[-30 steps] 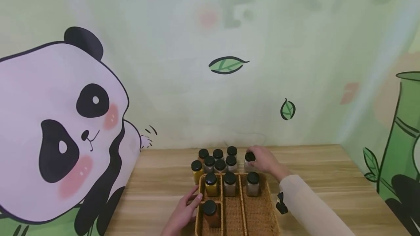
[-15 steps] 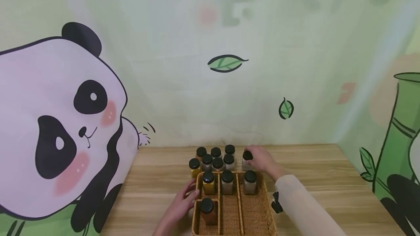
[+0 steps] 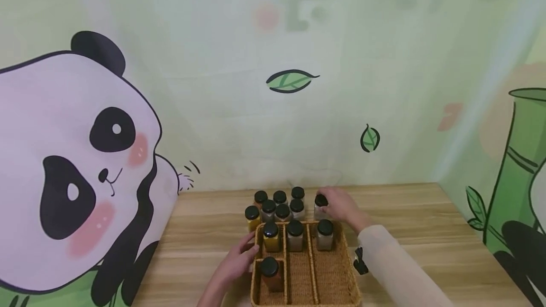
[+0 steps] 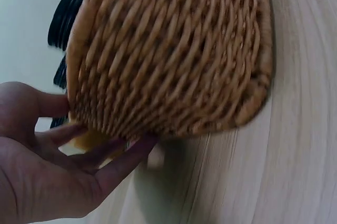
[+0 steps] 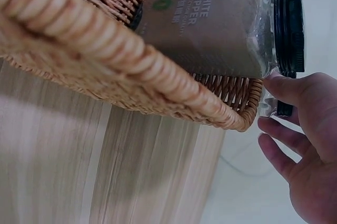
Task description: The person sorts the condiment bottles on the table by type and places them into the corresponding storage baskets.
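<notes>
My right hand (image 3: 339,205) pinches a black-lidded jar (image 3: 321,213) by its top, just behind the back right corner of the wicker basket (image 3: 334,274). In the right wrist view, the thumb and fingers hide most of this jar. My left hand (image 3: 236,262) touches the basket's back left corner, with fingers fairly straight and thumb at the rim. A white pepper jar (image 5: 210,29) stands in the right compartment. The middle one holds a greyish jar (image 3: 295,239). On the left, a yellow jar (image 3: 270,241) stands behind the divider and a reddish-brown jar (image 3: 273,278) in front.
Several black-lidded jars (image 3: 282,212) cluster on the wooden table (image 3: 196,240) behind the basket. One with yellow contents (image 3: 253,223) stands at the left of that group. A wall (image 3: 239,127) with painted panda and leaves rises at the table's back edge.
The head view has shifted slightly, so the scene sits a little further left in it. Both hands keep their places, the right on the jar and the left at the basket.
</notes>
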### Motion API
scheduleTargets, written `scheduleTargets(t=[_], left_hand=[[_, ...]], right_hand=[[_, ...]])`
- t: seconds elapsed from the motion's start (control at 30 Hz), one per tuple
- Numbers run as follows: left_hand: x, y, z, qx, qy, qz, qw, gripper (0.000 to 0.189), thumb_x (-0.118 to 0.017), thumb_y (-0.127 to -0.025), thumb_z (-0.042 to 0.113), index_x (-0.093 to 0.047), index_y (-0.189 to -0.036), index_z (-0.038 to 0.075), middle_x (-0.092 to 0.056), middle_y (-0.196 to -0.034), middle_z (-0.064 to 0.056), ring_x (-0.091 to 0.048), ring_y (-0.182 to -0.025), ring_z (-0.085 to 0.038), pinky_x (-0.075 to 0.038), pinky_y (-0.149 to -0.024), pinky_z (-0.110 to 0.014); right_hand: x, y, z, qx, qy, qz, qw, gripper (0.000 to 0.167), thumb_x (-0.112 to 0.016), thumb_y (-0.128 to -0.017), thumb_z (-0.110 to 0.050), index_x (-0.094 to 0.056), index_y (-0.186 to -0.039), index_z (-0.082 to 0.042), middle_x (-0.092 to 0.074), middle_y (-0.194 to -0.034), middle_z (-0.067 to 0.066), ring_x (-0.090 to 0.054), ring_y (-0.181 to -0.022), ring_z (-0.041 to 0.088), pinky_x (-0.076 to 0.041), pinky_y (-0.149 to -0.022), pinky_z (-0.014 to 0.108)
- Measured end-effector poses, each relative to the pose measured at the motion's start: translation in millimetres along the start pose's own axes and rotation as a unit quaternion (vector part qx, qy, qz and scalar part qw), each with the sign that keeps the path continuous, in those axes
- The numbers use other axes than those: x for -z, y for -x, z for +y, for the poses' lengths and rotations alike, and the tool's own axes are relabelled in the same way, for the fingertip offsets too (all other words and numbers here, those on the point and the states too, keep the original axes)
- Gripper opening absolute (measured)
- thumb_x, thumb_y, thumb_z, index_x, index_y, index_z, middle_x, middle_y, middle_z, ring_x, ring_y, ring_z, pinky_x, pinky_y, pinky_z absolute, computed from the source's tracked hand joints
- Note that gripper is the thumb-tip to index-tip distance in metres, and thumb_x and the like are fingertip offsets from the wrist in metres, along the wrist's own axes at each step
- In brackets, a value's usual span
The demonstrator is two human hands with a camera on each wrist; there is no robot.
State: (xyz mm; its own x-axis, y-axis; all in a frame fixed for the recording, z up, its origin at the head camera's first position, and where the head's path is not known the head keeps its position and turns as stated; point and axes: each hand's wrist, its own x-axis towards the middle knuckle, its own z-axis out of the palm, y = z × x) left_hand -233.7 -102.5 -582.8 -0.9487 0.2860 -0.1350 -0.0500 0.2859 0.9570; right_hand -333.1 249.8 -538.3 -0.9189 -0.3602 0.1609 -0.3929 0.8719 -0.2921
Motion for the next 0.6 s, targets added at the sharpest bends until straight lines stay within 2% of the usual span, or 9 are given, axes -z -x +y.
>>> scheduleTargets(t=[0.23, 0.43, 0.6], left_hand=[[-2.9, 1.0, 3.1, -0.026, -0.026, 0.016, 0.9992, 0.055, -0.055, -0.110, 0.016, -0.040, -0.159, -0.004, -0.056, -0.140, -0.039, -0.054, -0.132, -0.054, -0.045, -0.109, -0.068], [-1.1, 3.1, 2.0, -0.021, -0.032, 0.021, 0.9990, 0.056, -0.056, -0.110, 0.016, -0.040, -0.159, -0.005, -0.056, -0.140, -0.039, -0.053, -0.132, -0.055, -0.045, -0.108, -0.068], [-4.6, 0.1, 3.7, -0.018, -0.052, 0.023, 0.9982, 0.055, -0.057, -0.110, 0.017, -0.041, -0.159, -0.002, -0.058, -0.141, -0.036, -0.046, -0.138, -0.058, -0.037, -0.112, -0.073]], right_hand=[[0.5, -0.3, -3.5, -0.010, -0.003, 0.004, 0.9999, 0.038, -0.084, -0.091, -0.008, -0.069, -0.124, 0.000, -0.071, -0.122, 0.018, -0.068, -0.110, 0.036, -0.057, -0.095, 0.054], [-0.1, 0.4, -8.9, -0.008, -0.012, 0.004, 0.9999, 0.035, -0.084, -0.090, -0.007, -0.069, -0.121, 0.000, -0.072, -0.117, 0.017, -0.069, -0.107, 0.037, -0.057, -0.094, 0.054], [2.7, 4.1, -8.9, -0.027, -0.013, 0.006, 0.9995, 0.036, -0.083, -0.090, -0.006, -0.069, -0.123, 0.000, -0.072, -0.120, 0.018, -0.068, -0.110, 0.038, -0.056, -0.096, 0.055]])
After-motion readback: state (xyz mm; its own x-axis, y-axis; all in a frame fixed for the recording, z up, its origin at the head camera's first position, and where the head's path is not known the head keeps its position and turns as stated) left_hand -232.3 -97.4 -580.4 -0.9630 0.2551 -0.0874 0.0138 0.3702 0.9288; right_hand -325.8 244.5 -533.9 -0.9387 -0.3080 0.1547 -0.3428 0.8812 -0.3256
